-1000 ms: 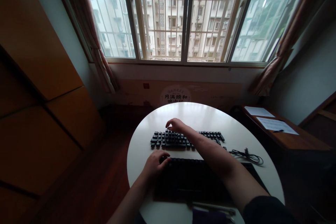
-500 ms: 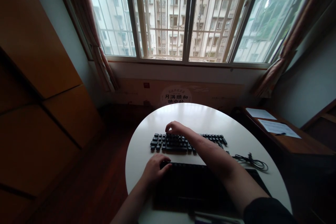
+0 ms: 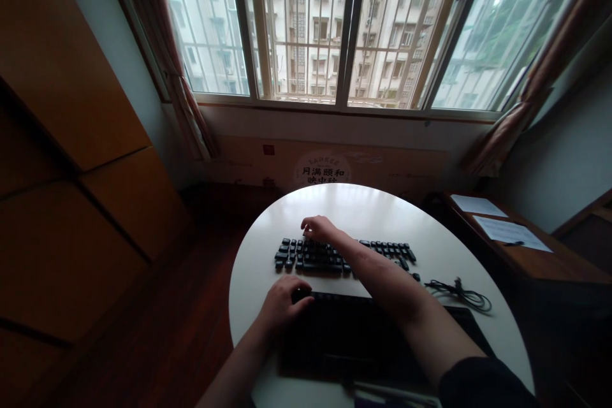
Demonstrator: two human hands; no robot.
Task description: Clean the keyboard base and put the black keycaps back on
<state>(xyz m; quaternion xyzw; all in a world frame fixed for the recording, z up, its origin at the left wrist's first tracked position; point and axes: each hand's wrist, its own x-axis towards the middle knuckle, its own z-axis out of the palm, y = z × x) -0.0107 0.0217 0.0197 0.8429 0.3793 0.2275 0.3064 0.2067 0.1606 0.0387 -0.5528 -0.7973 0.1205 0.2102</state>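
window [image 3: 344, 25]: big, barred, curtains both sides, behind everything.
worktop [image 3: 363, 207]: round, white, glossy; carries all items below.
side desk [image 3: 549, 261]: right of worktop, apart; papers [image 3: 509, 231] on it.
keyboard [image 3: 354, 338]: dark, flat, at near edge of worktop, partly under R forearm.
keyboard handling: prob. stiff, some weight, won't flex; take by long edges or corners.
keys [image 3: 310, 255]: black rows mid-worktop, just beyond keyboard, not touching it; loose caps or a slim board, can't tell.
keys handling: prob. light, hard plastic, smooth, easy to scatter if loose; pinch one by two opp. sides w/ fingertips.
right hand [image 3: 319, 228]: reached across over far-left part of keys, fingers curled down onto far row; whether it pinches a cap, can't tell.
left hand [image 3: 282, 303]: on far-left corner of keyboard, fingers bent over it, thumb on top; gripping or just resting, can't tell.
cable [image 3: 459, 296]: thin, limp, loosely coiled, right of keys, near keyboard's far-right corner.
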